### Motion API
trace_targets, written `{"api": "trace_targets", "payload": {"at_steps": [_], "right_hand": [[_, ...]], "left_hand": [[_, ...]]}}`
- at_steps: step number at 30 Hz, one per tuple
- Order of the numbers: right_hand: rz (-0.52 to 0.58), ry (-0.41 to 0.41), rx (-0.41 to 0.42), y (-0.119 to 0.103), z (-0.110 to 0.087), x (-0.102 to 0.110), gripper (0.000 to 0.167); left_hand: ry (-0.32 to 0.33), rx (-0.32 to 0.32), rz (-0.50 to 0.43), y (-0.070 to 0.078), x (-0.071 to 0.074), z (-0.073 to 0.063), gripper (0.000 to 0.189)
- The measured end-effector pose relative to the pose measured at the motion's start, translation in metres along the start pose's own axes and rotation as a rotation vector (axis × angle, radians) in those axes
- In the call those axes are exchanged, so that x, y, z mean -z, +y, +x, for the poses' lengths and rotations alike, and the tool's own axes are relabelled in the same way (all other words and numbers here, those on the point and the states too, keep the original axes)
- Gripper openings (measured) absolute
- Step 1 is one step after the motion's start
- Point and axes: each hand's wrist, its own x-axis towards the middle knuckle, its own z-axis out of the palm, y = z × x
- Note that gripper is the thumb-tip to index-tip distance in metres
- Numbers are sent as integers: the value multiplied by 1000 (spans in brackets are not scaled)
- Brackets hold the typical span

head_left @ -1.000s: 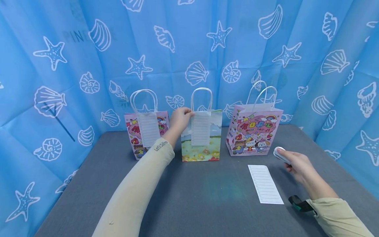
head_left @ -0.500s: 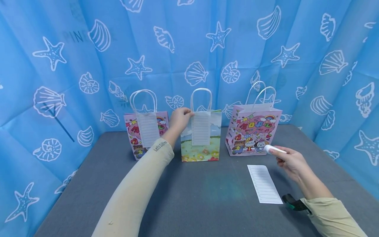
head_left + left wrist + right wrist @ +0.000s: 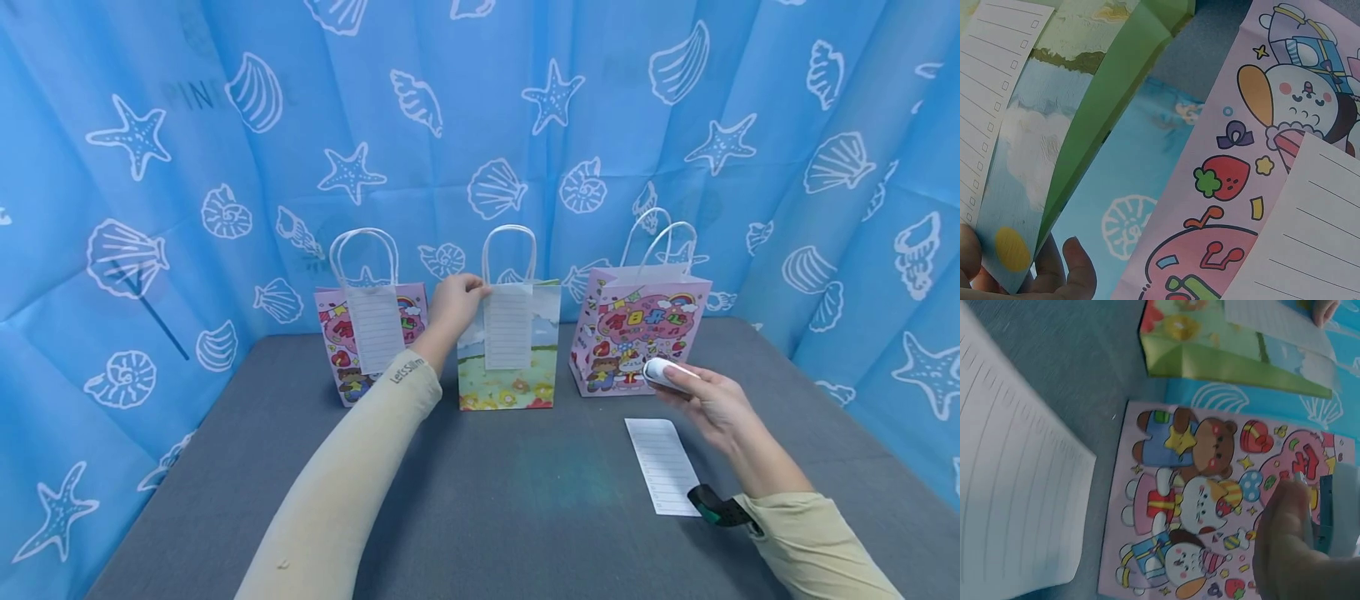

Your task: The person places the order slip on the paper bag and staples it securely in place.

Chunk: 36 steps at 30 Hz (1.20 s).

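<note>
In the head view, my left hand (image 3: 453,308) pinches the top edge of a lined checklist sheet (image 3: 507,329) against the rim of the middle paper gift bag (image 3: 543,358), printed with a meadow and sky. The left wrist view has the thumb in front and other fingers (image 3: 1075,269) behind the bag's rim. My right hand (image 3: 723,408) grips a small white stapler (image 3: 669,375), raised in front of the pink cartoon gift bag (image 3: 630,325) on the right. Teal parts show inside the stapler (image 3: 1344,512) in the right wrist view. Beneath that hand lies a second checklist sheet (image 3: 660,458).
To the left stands another pink gift bag (image 3: 337,333) with a checklist sheet (image 3: 377,329) on its front. All bags have upright white handles. A grey cloth (image 3: 487,500) covers the table, and a blue seashell curtain (image 3: 300,125) hangs close behind.
My right hand has moved left with the stapler, from beside the right pink bag to in front of it. The left hand keeps its pinch on the middle bag's rim and sheet.
</note>
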Motion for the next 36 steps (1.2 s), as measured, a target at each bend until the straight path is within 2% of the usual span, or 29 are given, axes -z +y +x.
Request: {"api": "trace_targets", "payload": {"at_steps": [3,7,10,17,19,23,26,29,33,36], "right_hand": [[5,-12,20,0,-1,-5,28],[58,-122,66,-1,-2,-9,21],[78,-174,72,-3,-1,-16,24],[137,-96,18,-7,0,-34,30],[124,-91,17,-8,-1,-37,35],[97,-105,22,-9,-2,-45,59],[167,-139,16,-10,-2,-52,69],[223,-171,-4,-11,-1,-58,67],[181,-181,-22,-10,1,-65,59],[209,-181,-41,-10,1,-69,63]], "left_hand": [[1,0,-2,0,-1,0,26],[5,-4,1,0,-1,1,26],[2,-9,6,-1,-1,0,27],[-3,-18,3,-1,0,-1,27],[-5,-21,4,-1,0,-1,27],[-3,-17,9,-1,0,-1,26],[-3,-15,9,-1,-1,-1,26],[-2,-17,7,-1,-1,-1,25],[1,-17,13,-1,-1,-1,25],[2,-19,21,0,-1,-1,26]]}}
